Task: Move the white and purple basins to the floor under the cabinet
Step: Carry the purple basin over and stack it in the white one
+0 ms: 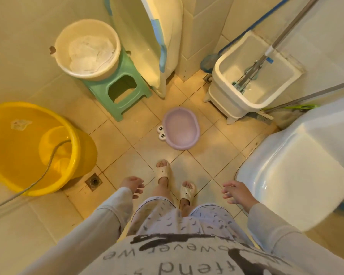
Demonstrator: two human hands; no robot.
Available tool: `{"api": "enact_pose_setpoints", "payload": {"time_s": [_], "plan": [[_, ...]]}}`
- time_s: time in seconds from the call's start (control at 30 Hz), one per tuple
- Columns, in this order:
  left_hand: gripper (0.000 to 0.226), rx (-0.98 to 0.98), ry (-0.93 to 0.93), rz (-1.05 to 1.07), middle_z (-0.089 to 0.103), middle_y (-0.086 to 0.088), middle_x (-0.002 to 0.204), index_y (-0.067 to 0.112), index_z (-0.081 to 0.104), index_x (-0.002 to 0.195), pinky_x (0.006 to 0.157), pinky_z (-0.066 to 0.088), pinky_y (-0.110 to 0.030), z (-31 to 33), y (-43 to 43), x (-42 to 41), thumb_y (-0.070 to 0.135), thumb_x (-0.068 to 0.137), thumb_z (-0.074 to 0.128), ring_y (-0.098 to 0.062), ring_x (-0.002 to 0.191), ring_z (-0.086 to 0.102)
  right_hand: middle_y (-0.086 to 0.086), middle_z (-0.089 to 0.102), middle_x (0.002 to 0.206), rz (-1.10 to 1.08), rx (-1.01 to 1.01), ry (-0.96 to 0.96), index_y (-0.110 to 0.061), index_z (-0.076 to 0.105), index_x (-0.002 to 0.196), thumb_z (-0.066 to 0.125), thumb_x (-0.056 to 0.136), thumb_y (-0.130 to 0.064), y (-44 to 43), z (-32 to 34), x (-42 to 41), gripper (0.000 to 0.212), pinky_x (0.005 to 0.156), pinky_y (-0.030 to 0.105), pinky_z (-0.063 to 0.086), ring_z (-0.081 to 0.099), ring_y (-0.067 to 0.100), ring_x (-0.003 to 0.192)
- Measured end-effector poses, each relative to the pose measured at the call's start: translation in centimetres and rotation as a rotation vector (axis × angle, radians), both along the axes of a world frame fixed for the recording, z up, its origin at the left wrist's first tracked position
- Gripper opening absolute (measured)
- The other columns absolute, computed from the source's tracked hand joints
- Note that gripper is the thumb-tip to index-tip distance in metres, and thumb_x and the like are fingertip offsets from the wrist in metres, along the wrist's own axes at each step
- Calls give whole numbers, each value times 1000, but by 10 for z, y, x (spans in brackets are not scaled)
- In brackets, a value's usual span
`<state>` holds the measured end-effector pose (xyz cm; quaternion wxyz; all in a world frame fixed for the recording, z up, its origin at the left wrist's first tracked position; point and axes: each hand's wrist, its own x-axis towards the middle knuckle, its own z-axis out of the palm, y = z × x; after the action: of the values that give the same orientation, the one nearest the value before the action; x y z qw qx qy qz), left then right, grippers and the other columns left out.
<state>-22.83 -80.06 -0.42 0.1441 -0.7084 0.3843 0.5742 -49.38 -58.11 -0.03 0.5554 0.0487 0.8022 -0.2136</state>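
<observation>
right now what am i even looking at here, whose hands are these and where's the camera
This is one wide-angle picture from a camera worn on a person's head, looking down at a bathroom floor. No machine is involved. The left hand and right hand hang open and hold nothing. On the tiles ahead of the slippers lies the purple basin. The white basin, with cloth inside, sits on a green stool. A yellow tub stands at left, a mop bucket at right.

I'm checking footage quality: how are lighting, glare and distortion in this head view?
Head view: warm yellow cast throughout; wide-angle bending bows the walls and floor tiles outward; glare on the white fixture at right; purple basin fairly sharp, both empty hands, left and right, slightly soft.
</observation>
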Motion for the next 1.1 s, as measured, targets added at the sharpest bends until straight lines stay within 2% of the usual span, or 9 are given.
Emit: {"api": "enact_pose_setpoints", "payload": {"time_s": [0.17, 0.37, 0.53, 0.67, 0.8, 0.9, 0.93, 1.0, 1.1], "plan": [[8, 2, 50, -136, 57, -2, 71, 9, 56, 90, 55, 42, -25, -3, -70, -34, 11, 92, 48, -15, 59, 51, 7, 60, 76, -112, 83, -20, -7, 56, 105, 47, 89, -6, -11, -10, 6, 18, 60, 29, 44, 54, 20, 63], [10, 18, -15, -294, 55, -2, 70, 7, 54, 95, 55, 38, -23, -35, -127, -67, 10, 93, 45, -16, 58, 48, 6, 61, 74, -191, 100, -24, -11, 60, 100, 50, 88, -9, -42, -38, -9, 16, 62, 31, 47, 59, 20, 63], [12, 48, -19, -326, 58, -2, 77, 8, 56, 97, 57, 41, -24, -92, -152, -98, 14, 92, 46, -14, 62, 52, 12, 65, 89, -182, 109, -34, -10, 62, 103, 51, 91, -13, -78, -89, -36, 16, 74, 36, 53, 63, 24, 76], [11, 63, 13, -294, 56, 0, 75, 8, 54, 97, 55, 38, -24, -174, -171, -127, 13, 92, 46, -13, 61, 50, 13, 65, 86, -153, 102, -57, -5, 62, 102, 50, 91, -11, -112, -171, -59, 17, 72, 35, 51, 62, 26, 75], [14, 6, 16, -313, 59, -10, 86, 11, 56, 80, 56, 38, -24, -282, -187, -157, 10, 90, 46, -15, 62, 51, 10, 63, 81, -171, 74, -77, -10, 60, 96, 48, 92, -8, -152, -280, -76, 13, 62, 31, 47, 59, 20, 66], [15, -89, -16, -388, 62, -15, 94, 11, 61, 82, 64, 43, -29, -371, -200, -179, 9, 87, 47, -24, 76, 56, 10, 62, 86, -229, 54, -93, -10, 58, 100, 50, 90, -6, -175, -370, -78, 14, 67, 34, 51, 60, 21, 72], [17, -143, -44, -454, 63, -16, 99, 10, 64, 87, 71, 44, -31, -400, -206, -188, 11, 87, 48, -28, 86, 59, 12, 61, 93, -284, 50, -93, -9, 57, 103, 51, 89, -3, -181, -399, -77, 17, 70, 37, 52, 60, 24, 78], [28, -278, -114, -556, 65, -17, 114, 4, 63, 109, 81, 40, -29, -451, -218, -205, 15, 87, 50, -32, 107, 58, 17, 56, 110, -394, 64, -60, -7, 53, 113, 52, 87, -1, -190, -450, -73, 28, 81, 45, 53, 56, 28, 94], [45, -398, -134, -561, 56, -21, 130, 0, 50, 127, 88, 38, -30, -516, -239, -226, 20, 88, 51, -34, 120, 52, 18, 50, 132, -508, 67, -8, -6, 37, 134, 58, 88, -9, -202, -512, -66, 51, 101, 46, 43, 51, 32, 117]]}}
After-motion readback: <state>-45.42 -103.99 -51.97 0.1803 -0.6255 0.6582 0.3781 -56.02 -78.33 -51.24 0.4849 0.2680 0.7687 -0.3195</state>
